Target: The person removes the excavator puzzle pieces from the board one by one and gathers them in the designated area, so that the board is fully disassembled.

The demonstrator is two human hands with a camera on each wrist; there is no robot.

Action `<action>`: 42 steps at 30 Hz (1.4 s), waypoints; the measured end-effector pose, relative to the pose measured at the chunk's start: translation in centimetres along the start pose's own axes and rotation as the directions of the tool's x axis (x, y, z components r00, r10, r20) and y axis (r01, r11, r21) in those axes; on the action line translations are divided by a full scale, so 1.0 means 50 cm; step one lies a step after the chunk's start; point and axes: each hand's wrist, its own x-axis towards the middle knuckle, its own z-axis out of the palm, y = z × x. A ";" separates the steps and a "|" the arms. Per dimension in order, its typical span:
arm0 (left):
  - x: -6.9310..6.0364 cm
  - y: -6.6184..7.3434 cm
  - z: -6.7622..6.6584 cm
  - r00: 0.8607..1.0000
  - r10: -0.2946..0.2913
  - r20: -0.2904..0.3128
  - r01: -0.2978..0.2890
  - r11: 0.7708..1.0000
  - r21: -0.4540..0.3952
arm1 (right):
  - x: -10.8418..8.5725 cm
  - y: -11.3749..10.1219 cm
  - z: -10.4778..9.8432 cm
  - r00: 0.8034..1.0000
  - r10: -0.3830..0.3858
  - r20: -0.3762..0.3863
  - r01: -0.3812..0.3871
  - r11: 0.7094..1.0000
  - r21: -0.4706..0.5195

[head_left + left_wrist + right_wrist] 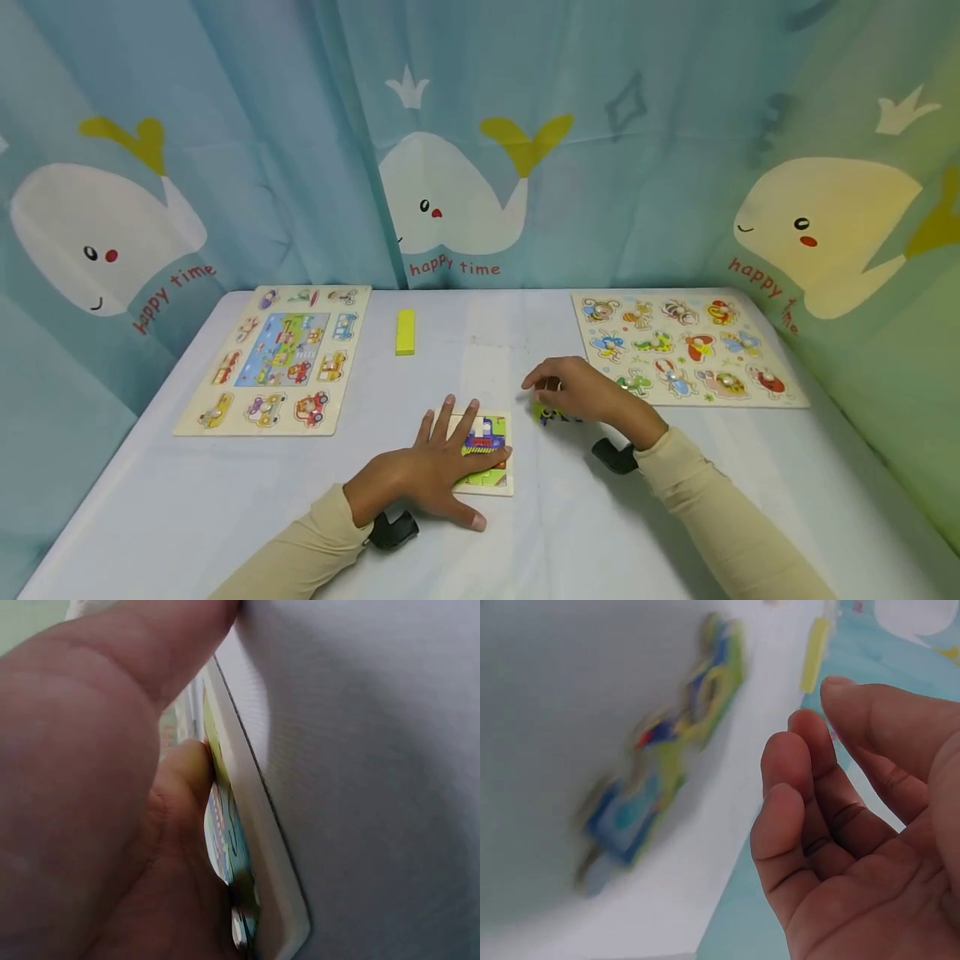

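My left hand [435, 467] lies spread, with straight fingers, over a small square jigsaw puzzle [491, 429] that has a green and blue picture. Part of the picture is hidden beneath that hand. From the left wrist, the puzzle's pale board edge [259, 802] runs right beside the fingers. Over to the right, my right hand [588, 396] hovers with loosely bent fingers that hold nothing. Below it on the white table are loose jigsaw pieces [550, 413], partly covered in the head view. The right wrist view shows these green and blue pieces [626, 817] blurred, apart from the fingertips.
A vehicle peg puzzle board [337, 408] lies at the left, and an insect peg puzzle board [697, 396] at the right. Between them, farther back, lies a yellow block [405, 332]. A blue curtain [465, 83] with whales surrounds the white table [187, 517].
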 end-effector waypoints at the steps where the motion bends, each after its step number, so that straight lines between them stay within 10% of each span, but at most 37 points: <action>1: 0.000 0.000 0.000 1.000 0.000 -0.001 0.000 1.000 -0.001 | 0.003 -0.004 0.001 1.000 -0.009 0.001 0.009 1.000 0.008; 17: 0.002 0.000 -0.001 1.000 -0.010 -0.001 0.010 1.000 -0.002 | 0.034 -0.038 0.044 0.981 -0.166 0.104 0.157 0.984 0.087; 42: 0.000 -0.006 0.004 1.000 0.013 0.004 -0.013 0.999 -0.032 | 0.056 -0.071 0.080 0.967 -0.142 0.209 0.147 0.989 -0.008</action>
